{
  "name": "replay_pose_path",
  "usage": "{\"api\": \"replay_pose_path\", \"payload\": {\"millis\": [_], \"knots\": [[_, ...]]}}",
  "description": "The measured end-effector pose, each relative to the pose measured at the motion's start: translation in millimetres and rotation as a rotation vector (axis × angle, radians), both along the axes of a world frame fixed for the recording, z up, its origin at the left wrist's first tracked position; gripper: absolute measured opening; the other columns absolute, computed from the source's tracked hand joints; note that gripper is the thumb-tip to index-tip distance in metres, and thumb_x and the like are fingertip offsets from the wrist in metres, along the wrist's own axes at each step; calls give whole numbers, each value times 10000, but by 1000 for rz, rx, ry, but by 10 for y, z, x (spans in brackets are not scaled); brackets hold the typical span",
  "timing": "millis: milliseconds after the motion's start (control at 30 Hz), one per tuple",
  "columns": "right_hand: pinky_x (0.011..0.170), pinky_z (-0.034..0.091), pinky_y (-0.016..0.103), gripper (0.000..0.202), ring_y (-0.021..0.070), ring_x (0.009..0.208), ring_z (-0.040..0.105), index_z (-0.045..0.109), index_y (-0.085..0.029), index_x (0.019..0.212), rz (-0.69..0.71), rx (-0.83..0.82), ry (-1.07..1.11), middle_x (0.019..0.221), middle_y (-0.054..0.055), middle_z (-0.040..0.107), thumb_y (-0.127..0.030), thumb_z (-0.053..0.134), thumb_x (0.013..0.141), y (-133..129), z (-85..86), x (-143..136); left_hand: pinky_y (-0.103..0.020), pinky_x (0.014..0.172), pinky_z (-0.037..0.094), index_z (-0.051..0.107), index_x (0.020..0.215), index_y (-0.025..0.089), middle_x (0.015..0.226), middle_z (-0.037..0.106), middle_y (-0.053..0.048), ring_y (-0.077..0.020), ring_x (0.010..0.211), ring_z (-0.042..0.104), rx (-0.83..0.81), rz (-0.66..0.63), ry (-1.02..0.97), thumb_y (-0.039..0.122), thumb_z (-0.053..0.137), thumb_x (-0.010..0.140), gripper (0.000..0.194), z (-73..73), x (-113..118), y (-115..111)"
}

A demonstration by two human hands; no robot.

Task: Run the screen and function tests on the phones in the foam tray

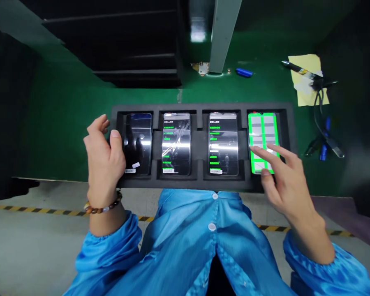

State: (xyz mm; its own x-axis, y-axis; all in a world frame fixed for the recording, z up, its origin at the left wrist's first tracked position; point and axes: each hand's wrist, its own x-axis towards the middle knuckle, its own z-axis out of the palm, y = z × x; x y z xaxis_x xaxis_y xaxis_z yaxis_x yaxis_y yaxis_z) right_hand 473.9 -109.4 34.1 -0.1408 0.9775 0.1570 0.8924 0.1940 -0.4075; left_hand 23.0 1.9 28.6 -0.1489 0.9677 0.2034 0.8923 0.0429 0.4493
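Charcoal-grey, the tray [200,183] spans the gap between both hands, one phone in each of its four wells. Eyes on the right hand [288,183]: fingers spread, nothing grasped, index fingertip over the lit phone [262,131], whose grid of pale blocks is edged in bright green. Whether skin meets glass, no telling from here. Across to the left hand [106,164], bead bracelet [103,209] at the wrist! It's at the tray's outer end, fingers bent, thumb raised along the edge; whether it grips or merely rests, I can't tell. Just inside that thumb lies the dark phone [138,139], screen black. Between the hands, two more: the left-centre phone [176,144] and the right-centre phone [223,144], both showing green and white lines. Beyond the right hand, farther out, a black pen [300,70] lies across yellow paper [311,98], a dark cable [317,111] beside it.
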Motion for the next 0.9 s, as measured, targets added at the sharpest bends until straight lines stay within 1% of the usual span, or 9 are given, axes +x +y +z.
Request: {"api": "replay_pose_path", "payload": {"millis": [67,200,267,433,500,667,733,833,900], "knots": [[1225,487,561,531,347,1528,585,616,-286,1591,-7,-15,-6,1470,111,728,-264,489,1076,26,4,-9,-690,1293,415,466,1676,84,1621,595,-243,-415,1518,560,6,5,-5,374,454,1103,642,-4,-5,0],[1273,426,615,479,345,1509,592,657,-297,1536,-213,30,-22,1414,79,770,-276,463,1098,-83,8,123,-708,1287,415,476,1671,67,1620,596,-257,-435,1522,557,6,9,-15,381,465,1094,657,-2,2,6],[1282,414,627,475,351,1523,575,655,-287,1534,-249,39,-28,1415,83,770,-280,457,1103,-81,7,124,-717,1284,414,473,1673,57,1624,589,-267,-445,1521,554,2,2,-15,392,465,1093,670,0,7,10],[1241,470,562,503,339,1542,573,612,-275,1579,-11,0,-3,1517,109,711,-279,487,1091,145,-3,-44,-710,1291,415,466,1677,46,1620,590,-278,-438,1525,557,9,1,-23,391,468,1091,679,-11,-10,9],[1237,464,575,493,342,1548,572,617,-287,1568,-22,0,-22,1526,96,709,-271,471,1098,170,4,-27,-708,1293,415,474,1672,57,1615,596,-270,-431,1526,559,9,4,-27,390,468,1093,668,-14,-16,8],[1271,414,648,495,369,1554,556,616,-343,1575,-228,17,-49,1471,75,746,-291,430,1119,88,26,125,-716,1300,402,463,1679,62,1620,586,-267,-434,1531,548,0,-4,-35,404,463,1099,674,1,2,7],[1277,417,640,499,370,1568,540,606,-331,1586,-180,14,-27,1497,86,729,-305,452,1112,143,20,86,-719,1299,401,460,1681,67,1617,587,-263,-435,1534,543,-5,-1,-38,396,466,1096,671,6,8,5],[1263,440,608,503,360,1581,533,603,-304,1586,-23,-8,1,1526,95,707,-321,476,1100,298,3,-19,-708,1298,408,463,1680,101,1611,600,-236,-419,1538,542,-3,12,-37,380,468,1094,648,0,0,-1],[1254,442,602,505,355,1576,538,604,-311,1585,-12,-21,-24,1523,93,711,-324,466,1099,357,2,-21,-684,1302,415,464,1678,126,1616,604,-215,-397,1540,545,1,14,-40,373,467,1098,631,-9,-12,-6]]}}
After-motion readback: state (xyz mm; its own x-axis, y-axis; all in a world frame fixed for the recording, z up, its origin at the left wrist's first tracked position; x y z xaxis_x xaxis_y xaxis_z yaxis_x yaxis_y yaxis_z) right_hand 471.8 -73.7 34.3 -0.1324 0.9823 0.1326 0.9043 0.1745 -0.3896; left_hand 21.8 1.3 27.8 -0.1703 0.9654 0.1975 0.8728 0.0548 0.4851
